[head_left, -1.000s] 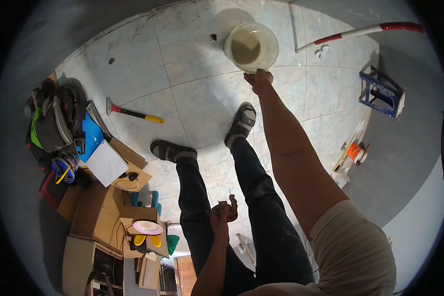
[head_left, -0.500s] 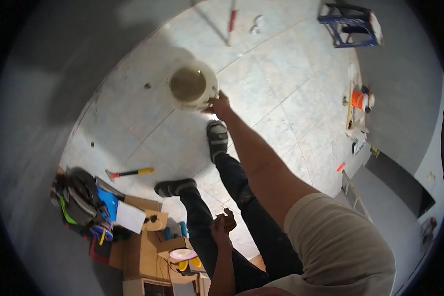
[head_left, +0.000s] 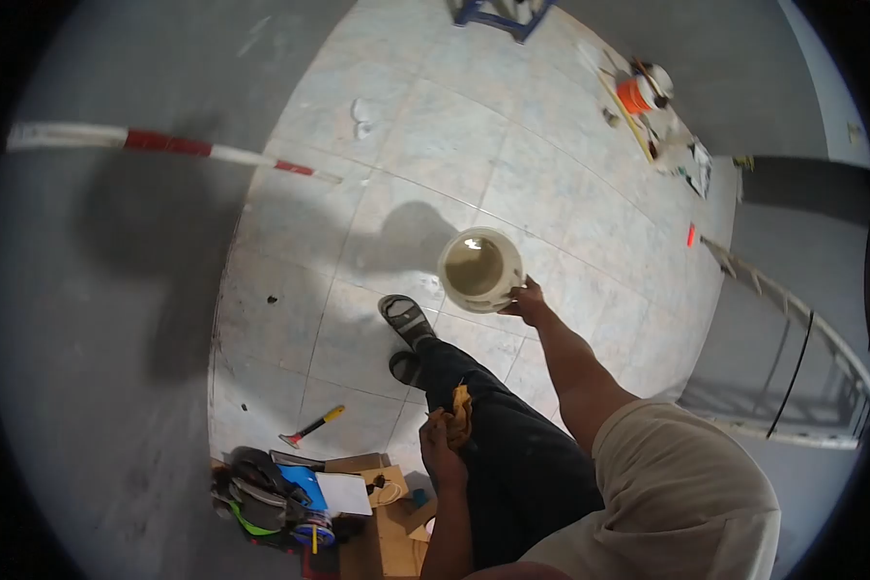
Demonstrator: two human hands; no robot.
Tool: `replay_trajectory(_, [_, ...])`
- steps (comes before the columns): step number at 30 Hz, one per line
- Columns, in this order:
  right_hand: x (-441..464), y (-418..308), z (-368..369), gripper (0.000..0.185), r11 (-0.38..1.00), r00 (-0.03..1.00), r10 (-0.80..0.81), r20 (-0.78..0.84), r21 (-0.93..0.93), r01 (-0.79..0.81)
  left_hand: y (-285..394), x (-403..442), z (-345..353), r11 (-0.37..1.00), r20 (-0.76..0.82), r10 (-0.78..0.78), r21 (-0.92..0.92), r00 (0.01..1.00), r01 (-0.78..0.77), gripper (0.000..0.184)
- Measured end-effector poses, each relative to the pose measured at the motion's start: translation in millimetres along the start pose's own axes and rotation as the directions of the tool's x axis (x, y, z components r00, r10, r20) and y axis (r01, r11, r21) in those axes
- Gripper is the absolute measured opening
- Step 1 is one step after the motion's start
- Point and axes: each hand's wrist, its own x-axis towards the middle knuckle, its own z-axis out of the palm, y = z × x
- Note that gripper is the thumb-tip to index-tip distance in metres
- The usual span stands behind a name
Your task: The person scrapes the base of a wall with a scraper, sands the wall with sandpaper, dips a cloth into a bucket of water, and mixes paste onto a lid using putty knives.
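My right hand (head_left: 529,304) grips the rim of a pale plastic bucket (head_left: 472,303) and holds it out over the tiled floor. Murky liquid (head_left: 474,269) stands inside, with a bright reflection on its surface. Close to my thigh, my left hand (head_left: 442,440) is closed on a crumpled orange-yellow cloth (head_left: 461,416). Below the bucket, my sandalled feet (head_left: 406,319) are on the tiles.
A red-and-white pole (head_left: 169,144) slants at left. A scraper with a yellow-black handle (head_left: 314,425) lies near a backpack (head_left: 261,488) and cardboard box (head_left: 396,541). A ladder (head_left: 793,304), orange-white container (head_left: 638,94) and blue step stool (head_left: 498,21) stand around.
My view has turned to the right, and the bucket now appears lower and further right. My feet have come closer together. Both hands keep hold of the bucket and the cloth.
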Motion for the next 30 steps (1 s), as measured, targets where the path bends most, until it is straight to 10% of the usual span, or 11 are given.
replay_trajectory(18, [17.7, 77.5, -383.3, 0.055, 0.744, 0.897, 0.155, -0.414, 0.646, 0.170, -60.5, -63.6, -44.9, 0.837, -0.136, 0.123, 0.547, 0.983, -0.029, 0.023])
replay_trajectory(21, [40.2, 92.4, -430.8, 0.057, 0.720, 0.933, 0.086, -0.350, 0.669, 0.185, -67.9, -52.2, 11.9, 0.836, -0.154, 0.165, 0.546, 0.974, -0.056, 0.021])
replay_trajectory(25, [47.0, 32.4, -484.9, 0.067, 0.621, 0.872, 0.396, -0.287, 0.783, -0.025, -82.3, -28.5, 164.7, 0.894, 0.088, 0.107, 0.428, 0.990, -0.135, 0.027])
replay_trajectory(27, [43.6, -0.8, -519.7, 0.064, 0.668, 0.914, 0.338, -0.224, 0.741, -0.065, -104.2, -18.7, 272.6, 0.787, -0.057, 0.306, 0.576, 0.950, -0.219, 0.029])
replay_trajectory(30, [54.4, -36.0, -571.2, 0.060, 0.686, 0.947, 0.266, -0.181, 0.726, -0.054, -116.6, -14.0, 446.6, 0.790, 0.124, 0.211, 0.563, 0.969, -0.244, 0.030])
